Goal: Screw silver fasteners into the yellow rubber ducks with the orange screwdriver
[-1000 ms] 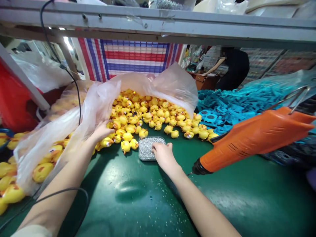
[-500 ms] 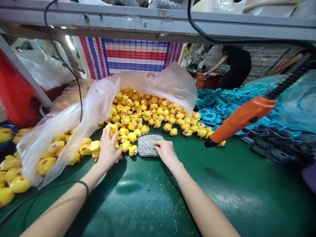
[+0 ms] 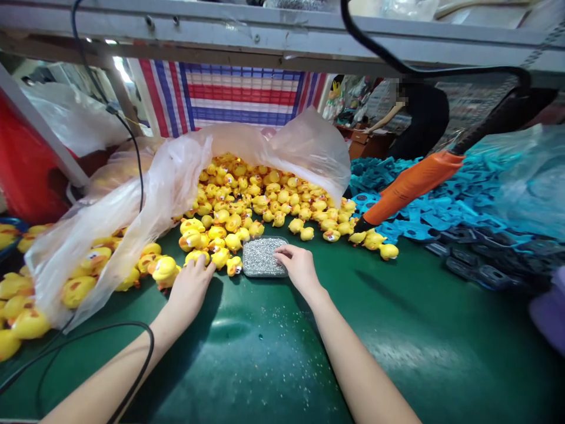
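My left hand (image 3: 190, 287) reaches to the near edge of a pile of yellow toy ducks (image 3: 233, 206). Its fingers are stretched out, the tips at a duck (image 3: 197, 257) that they partly cover. A clear shallow tray (image 3: 265, 274) full of tiny silvery metal pieces stands just right of the nearest ducks. Over the tray's right side is my right hand (image 3: 301, 270), thumb and fingertips pinched together. Whatever lies between those fingertips is too small to make out. Another duck (image 3: 164, 271) sits left of my left hand.
An orange electric screwdriver (image 3: 410, 187) hangs at right, its tip near a few ducks. Clear plastic sheeting (image 3: 163, 188) drapes over the pile. Blue parts (image 3: 445, 212) and black parts (image 3: 481, 259) lie at right. A black cable (image 3: 150, 353) crosses my left forearm. Behind, a person (image 3: 419, 118) bends over.
My left hand has come lower, its fingers less spread and closer to a duck. The right hand stays pinched at the tray. The hanging screwdriver has swung left and away.
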`<action>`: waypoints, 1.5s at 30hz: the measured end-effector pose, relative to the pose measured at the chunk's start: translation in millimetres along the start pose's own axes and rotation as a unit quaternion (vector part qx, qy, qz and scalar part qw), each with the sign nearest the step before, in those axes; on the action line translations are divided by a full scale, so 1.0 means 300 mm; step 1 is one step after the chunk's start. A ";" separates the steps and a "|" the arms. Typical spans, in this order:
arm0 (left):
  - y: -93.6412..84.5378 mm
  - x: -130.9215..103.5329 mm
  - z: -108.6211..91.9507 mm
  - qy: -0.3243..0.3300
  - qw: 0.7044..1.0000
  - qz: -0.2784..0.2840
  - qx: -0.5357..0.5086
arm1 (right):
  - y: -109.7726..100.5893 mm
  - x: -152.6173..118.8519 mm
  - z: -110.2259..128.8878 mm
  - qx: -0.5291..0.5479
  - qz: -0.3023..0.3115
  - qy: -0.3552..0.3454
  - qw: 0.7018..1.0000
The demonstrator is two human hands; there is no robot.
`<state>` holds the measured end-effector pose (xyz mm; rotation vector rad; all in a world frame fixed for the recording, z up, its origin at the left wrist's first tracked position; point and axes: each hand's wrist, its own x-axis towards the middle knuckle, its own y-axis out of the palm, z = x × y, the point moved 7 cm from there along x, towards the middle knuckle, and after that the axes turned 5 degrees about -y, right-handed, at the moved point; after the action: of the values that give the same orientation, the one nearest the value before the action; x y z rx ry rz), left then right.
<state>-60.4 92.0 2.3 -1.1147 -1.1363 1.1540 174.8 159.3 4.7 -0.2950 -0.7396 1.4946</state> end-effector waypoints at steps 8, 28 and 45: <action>-0.184 0.003 -0.001 -0.086 0.863 -0.030 -0.497 | -0.043 0.001 0.010 0.047 -0.062 -0.015 0.997; 0.019 -0.010 -0.258 -0.118 0.439 0.248 -0.856 | 0.046 -0.136 0.269 0.128 0.048 -0.174 0.975; 0.017 0.014 -0.190 -0.189 0.491 0.132 -0.840 | 0.039 -0.108 0.193 0.156 0.114 -0.062 0.979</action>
<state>-3.9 93.7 -7.7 -2.5835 -2.6604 -0.0071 133.4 114.3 32.8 -0.0482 -0.5710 1.8335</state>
